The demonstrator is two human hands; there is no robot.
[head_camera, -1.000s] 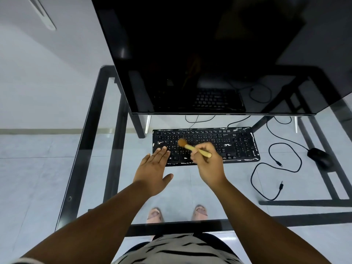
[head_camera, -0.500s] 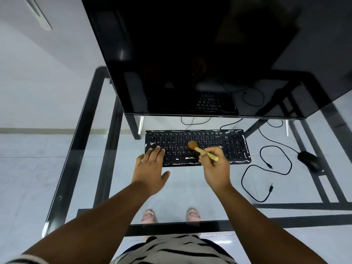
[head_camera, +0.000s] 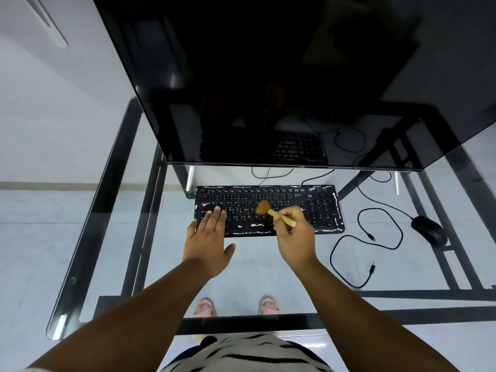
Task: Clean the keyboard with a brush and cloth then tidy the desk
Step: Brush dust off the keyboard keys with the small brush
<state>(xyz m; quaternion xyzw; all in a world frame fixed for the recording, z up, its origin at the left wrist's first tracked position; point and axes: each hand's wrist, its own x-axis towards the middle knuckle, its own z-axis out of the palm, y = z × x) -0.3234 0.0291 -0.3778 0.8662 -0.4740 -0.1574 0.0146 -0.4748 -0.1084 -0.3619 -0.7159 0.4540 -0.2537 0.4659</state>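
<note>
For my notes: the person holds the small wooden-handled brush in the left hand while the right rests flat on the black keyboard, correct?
Not quite; the hands are swapped. The head view shows the right hand gripping the small wooden-handled brush and the left hand flat on the black keyboard.

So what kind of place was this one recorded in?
Most likely a home or small office computer workstation: a glass-topped desk with a black metal frame holds a large dark monitor, a black keyboard and a wired mouse, over a pale tiled floor.
</note>
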